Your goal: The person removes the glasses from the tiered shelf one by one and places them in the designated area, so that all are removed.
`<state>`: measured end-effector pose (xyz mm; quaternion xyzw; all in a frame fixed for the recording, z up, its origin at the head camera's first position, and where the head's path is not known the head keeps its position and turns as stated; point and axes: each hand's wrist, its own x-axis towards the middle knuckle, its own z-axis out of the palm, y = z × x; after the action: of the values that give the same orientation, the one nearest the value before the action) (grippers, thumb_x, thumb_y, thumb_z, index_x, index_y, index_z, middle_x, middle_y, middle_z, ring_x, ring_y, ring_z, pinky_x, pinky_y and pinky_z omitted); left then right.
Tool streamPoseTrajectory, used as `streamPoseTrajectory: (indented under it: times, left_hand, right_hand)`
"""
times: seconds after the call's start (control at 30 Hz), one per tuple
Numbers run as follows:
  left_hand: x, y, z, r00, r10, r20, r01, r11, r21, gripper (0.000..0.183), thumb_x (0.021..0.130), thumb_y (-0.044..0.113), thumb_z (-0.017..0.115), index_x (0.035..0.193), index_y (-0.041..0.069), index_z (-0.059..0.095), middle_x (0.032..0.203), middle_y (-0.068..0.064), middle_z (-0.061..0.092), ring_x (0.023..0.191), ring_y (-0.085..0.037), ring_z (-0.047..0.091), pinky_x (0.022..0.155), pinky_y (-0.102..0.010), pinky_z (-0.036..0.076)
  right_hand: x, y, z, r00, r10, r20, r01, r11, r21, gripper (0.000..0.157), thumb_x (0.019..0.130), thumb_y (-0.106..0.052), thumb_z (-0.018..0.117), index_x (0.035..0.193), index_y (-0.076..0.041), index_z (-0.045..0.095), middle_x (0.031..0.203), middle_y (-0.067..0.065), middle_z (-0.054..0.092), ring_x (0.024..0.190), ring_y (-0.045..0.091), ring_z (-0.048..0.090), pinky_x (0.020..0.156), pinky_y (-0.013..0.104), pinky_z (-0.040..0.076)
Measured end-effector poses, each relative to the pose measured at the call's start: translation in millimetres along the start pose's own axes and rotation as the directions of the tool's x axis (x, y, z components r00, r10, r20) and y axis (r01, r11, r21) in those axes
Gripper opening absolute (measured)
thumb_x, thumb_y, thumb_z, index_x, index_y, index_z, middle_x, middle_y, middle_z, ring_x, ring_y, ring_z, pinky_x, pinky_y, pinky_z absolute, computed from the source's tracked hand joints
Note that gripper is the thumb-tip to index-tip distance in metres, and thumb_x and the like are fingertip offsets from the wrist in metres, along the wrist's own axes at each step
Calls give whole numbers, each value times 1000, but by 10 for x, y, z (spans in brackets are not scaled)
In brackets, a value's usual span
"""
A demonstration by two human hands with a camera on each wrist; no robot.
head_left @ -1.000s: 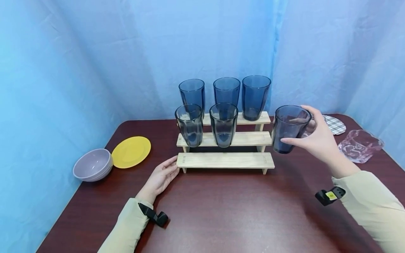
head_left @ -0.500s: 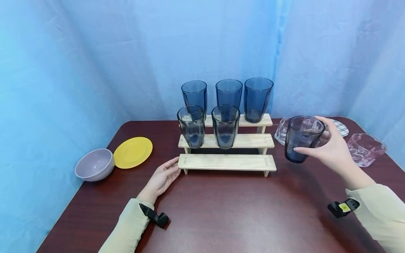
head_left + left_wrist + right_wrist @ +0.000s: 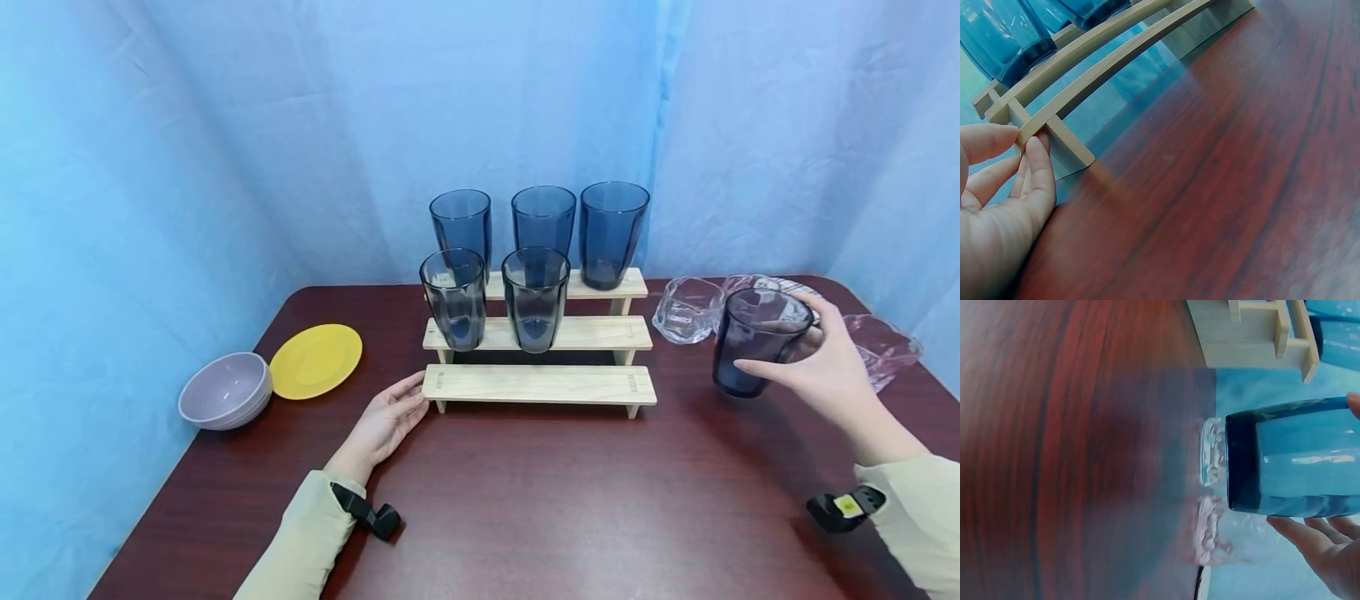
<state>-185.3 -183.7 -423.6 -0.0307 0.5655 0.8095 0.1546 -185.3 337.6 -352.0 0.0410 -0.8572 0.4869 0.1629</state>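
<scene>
Holding tinted glass (image 3: 753,340), seemingly aloft

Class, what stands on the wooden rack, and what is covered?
Three back glasses stand on the top shelf and two front glasses on the middle shelf. The front ones overlap two back ones, whose bases cannot be made out clearly.
</scene>
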Motion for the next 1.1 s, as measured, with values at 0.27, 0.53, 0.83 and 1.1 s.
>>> streamPoseTrajectory:
  times: [0.27,0.53,0.83,1.1]
  left_hand:
    - [5,-2,-1,1000,-5,-13,5,1000,6,55,97,-6,40,149,-1,22,123,-5,45,96,-2,58,85,-15,48]
    - [6,0,6,1000,0,-23,1,1000,28,54,97,-5,40,148,-1,24,125,-7,44,97,-3,57,85,-16,47]
    - [4,-7,-7,1000,-5,-11,6,1000,17,55,97,-5,40,149,0,22,128,-9,42,97,-3,57,86,-16,47]
    - [13,3,-8,1000,-7,2,7,1000,-13,55,98,-4,39,149,2,22,124,-5,45,96,-3,58,86,-16,48]
  right_hand:
    - [-21,116,-134,995,76,-66,-81,993,-80,101,70,-8,83,146,-31,20,99,-25,43,82,-17,46,62,2,41]
    - [30,330,-198,985,134,-109,-146,984,-105,102,70,-14,84,146,-33,17,99,-24,41,84,-17,42,63,2,39]
    - [286,1263,-279,976,146,-161,-174,968,-179,111,62,-31,89,142,-47,14,105,-22,40,88,-10,43,58,7,40]
    - [252,1081,-250,973,172,-157,-201,959,-199,109,65,-32,87,143,-45,12,110,-17,40,91,-5,44,59,7,39]
